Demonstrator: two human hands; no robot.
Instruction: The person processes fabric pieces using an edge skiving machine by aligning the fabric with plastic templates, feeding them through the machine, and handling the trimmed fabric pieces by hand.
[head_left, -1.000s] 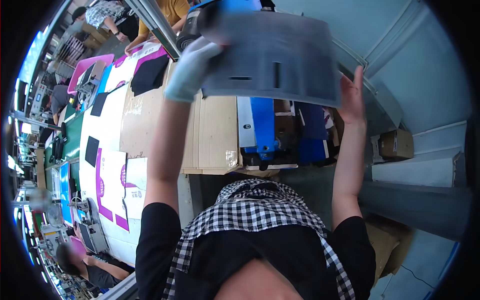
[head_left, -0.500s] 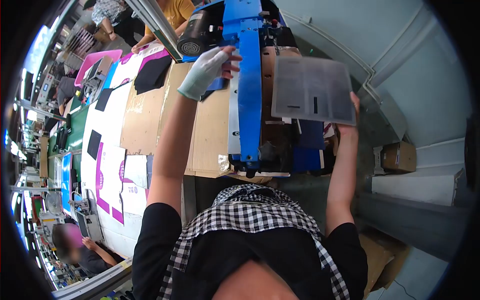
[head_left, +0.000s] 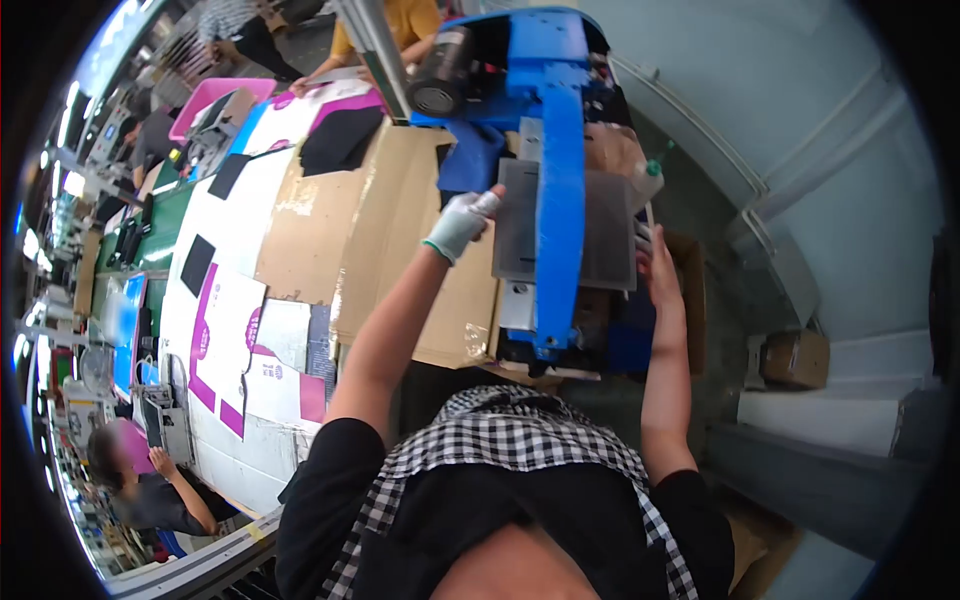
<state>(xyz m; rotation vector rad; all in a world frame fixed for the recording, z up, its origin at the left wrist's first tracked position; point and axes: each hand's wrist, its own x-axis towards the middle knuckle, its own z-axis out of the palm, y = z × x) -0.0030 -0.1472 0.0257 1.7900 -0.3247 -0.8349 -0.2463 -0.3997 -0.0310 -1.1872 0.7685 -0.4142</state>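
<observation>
From where I watch, the translucent plate [head_left: 606, 235] lies crosswise beneath the long blue arm [head_left: 560, 215] of the machine, between my two hands, a part of it showing on either side of the arm. My left hand [head_left: 460, 226], in a pale glove that leaves fingertips bare, is at the plate's left edge with the fingers curled narrow; whether they pinch it or merely rest against it, I cannot tell. My right hand [head_left: 657, 268] is at the opposite edge, fingers fairly straight and close together, their tips partly lost to view, so I cannot tell whether they grip either. I judge the hands sit on opposite edges to keep the plate level and square, and outside the arm because it covers the middle (sensible, since my fingers stay out from under the metal that way).

Just beyond the right fingertips is a green-topped bottle [head_left: 648, 182], probably put there to be within reach. Ahead of the left fingers, a blue cloth [head_left: 470, 160] lies bunched beside the machine, and farther ahead sits its dark motor [head_left: 439, 82]. Left of those fingers, cardboard [head_left: 395, 240] covers the bench, perhaps to protect it, with black sheets [head_left: 338, 140] overlapping on top.
</observation>
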